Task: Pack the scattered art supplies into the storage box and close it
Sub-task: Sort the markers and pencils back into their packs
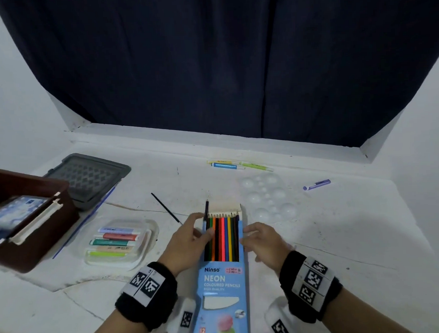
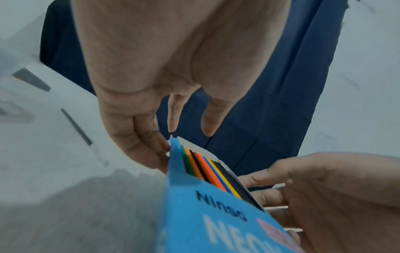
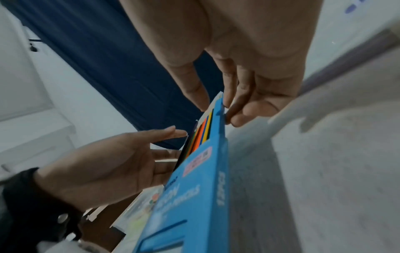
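- Left hand (image 1: 188, 238) at the left edge of the blue pencil box (image 1: 221, 286), fingers curled in on the edge; a dark pencil (image 1: 206, 211) sticks up past the box mouth by the thumb. Whether the fingers pinch that pencil cannot be told from the head view.
- Left wrist view: left fingers (image 2: 138, 137) bunched against the box's left wall (image 2: 176, 157), index and thumb hang loose over the mouth; the raised pencil is not visible here.
- Right hand (image 1: 262, 242) on the box's right edge; right wrist view shows fingertips (image 3: 236, 118) pinching that side wall, hidden in the head view.
- Box lies flat on the white table (image 1: 340, 224), mouth open, coloured pencils (image 1: 222, 237) in a row inside.
- Head view only: brown storage box (image 1: 24, 223) far left, open, well apart from the hands; grey lid (image 1: 89, 178) just behind it.
- Clear case of markers (image 1: 119, 241) between storage box and pencil box.
- Clear palette (image 1: 269, 197) right of the box mouth; loose thin black stick (image 1: 166, 208), blue stick (image 1: 86, 220), pens (image 1: 235, 164) at the back, purple pen (image 1: 316, 184) far right.
- Dark curtain (image 1: 210, 67) behind, seen in all three views.
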A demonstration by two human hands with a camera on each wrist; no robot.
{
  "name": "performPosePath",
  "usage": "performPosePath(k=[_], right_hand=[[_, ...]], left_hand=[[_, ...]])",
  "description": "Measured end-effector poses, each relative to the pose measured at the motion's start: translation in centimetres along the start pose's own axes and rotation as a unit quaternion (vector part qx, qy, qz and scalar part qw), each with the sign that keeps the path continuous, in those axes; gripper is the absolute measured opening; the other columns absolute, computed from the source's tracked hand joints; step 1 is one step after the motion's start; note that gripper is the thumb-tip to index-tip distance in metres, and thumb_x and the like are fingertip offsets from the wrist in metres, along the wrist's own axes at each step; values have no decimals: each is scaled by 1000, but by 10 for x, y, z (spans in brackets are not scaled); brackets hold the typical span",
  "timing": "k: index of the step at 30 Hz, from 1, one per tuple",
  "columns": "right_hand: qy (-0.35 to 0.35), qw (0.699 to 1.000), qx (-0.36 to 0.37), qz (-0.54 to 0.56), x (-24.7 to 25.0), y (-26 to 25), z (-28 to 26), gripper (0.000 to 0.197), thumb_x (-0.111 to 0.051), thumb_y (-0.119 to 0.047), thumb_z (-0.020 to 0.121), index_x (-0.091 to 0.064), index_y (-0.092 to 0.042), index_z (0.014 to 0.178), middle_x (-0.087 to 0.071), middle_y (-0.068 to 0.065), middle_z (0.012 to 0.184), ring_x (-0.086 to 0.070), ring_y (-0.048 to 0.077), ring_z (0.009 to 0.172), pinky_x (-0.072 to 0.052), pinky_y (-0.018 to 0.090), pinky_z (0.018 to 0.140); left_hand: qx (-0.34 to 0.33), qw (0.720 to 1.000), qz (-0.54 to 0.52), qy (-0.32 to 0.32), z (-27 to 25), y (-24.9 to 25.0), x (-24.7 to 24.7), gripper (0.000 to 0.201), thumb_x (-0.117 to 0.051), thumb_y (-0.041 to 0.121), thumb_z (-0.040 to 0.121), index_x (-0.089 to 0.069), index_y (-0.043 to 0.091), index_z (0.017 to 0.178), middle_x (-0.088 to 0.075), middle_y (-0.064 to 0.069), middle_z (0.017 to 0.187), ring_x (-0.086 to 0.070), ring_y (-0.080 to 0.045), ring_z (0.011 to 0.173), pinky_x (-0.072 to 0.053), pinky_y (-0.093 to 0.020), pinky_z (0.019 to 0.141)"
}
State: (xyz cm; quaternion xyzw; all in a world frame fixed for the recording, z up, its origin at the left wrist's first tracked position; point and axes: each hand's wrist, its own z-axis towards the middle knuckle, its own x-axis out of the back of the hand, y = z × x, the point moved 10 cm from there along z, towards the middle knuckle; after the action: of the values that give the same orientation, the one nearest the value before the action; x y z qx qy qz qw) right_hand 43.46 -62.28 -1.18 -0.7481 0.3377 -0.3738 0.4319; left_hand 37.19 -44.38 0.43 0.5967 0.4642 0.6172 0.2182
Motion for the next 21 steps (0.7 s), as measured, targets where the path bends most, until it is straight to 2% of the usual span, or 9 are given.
performPosePath(k=[3, 5, 7, 8, 10, 13, 15, 18, 21], right_hand=[[12, 995, 82, 49, 10, -31, -6, 14, -60, -1, 92, -58, -9, 104, -62, 8, 85, -61, 7, 67, -40, 8, 47], [4, 985, 148, 84, 16, -60, -14, 16, -56, 5, 93, -60, -8, 101, -58, 9, 79, -60, 4, 63, -41, 8, 50], [10, 974, 212, 83, 23, -85, -23, 21, -54, 5, 94, -62, -14, 100, -60, -3, 74, -59, 2, 65, -43, 11, 57], [18, 968, 238, 73, 26, -95, -29, 24, -55, 2, 95, -61, -20, 100, -62, -12, 73, -59, 3, 69, -44, 12, 62], [30, 958, 276, 67, 33, -109, -38, 27, -55, -1, 95, -61, -27, 100, -62, -18, 75, -58, 6, 75, -44, 15, 67], [41, 949, 308, 53, 39, -120, -45, 26, -56, -5, 96, -61, -29, 102, -61, -10, 81, -59, 11, 82, -44, 20, 72], [41, 947, 314, 49, 40, -122, -46, 25, -56, -7, 96, -61, -30, 103, -61, -8, 85, -60, 14, 86, -47, 25, 75], [37, 949, 308, 55, 42, -120, -47, 24, -56, -6, 96, -61, -29, 103, -63, -9, 90, -62, 17, 91, -52, 29, 77], [27, 952, 296, 78, 42, -114, -45, 26, -54, -1, 95, -61, -26, 103, -66, -10, 92, -63, 17, 94, -54, 25, 71]], left_hand=[[-16, 997, -46, 59, 1, 21, 28, 44, -55, 47, 96, -48, 34, 138, -64, 1, 102, -66, -14, 94, -56, -41, 91], [-66, 992, -50, 94, -1, 50, 46, 38, -52, 48, 97, -55, 33, 132, -66, 3, 102, -68, -13, 89, -58, -35, 85], [-133, 982, -36, 128, -10, 87, 63, 26, -50, 44, 100, -61, 35, 121, -69, 7, 99, -69, -10, 81, -56, -23, 73], [-160, 976, -32, 141, -14, 102, 70, 25, -48, 43, 101, -64, 33, 117, -70, 8, 98, -69, -9, 78, -56, -23, 69], [-195, 968, -42, 151, -22, 124, 81, 30, -44, 44, 103, -67, 26, 111, -72, 7, 97, -70, -10, 77, -59, -32, 70], [-216, 962, -76, 151, -26, 142, 93, 38, -44, 46, 103, -72, 20, 98, -75, 4, 94, -71, -19, 81, -59, -41, 72], [-220, 961, -69, 151, -25, 146, 97, 34, -47, 41, 102, -74, 21, 95, -76, 6, 92, -70, -17, 82, -58, -38, 72], [-218, 966, -38, 133, -25, 145, 94, 15, -56, 27, 100, -70, 28, 107, -73, 9, 92, -70, -11, 82, -54, -31, 72], [-183, 973, -105, 93, -27, 136, 85, 37, -64, 21, 96, -56, 34, 129, -69, -4, 94, -72, -23, 90, -58, -45, 83]])
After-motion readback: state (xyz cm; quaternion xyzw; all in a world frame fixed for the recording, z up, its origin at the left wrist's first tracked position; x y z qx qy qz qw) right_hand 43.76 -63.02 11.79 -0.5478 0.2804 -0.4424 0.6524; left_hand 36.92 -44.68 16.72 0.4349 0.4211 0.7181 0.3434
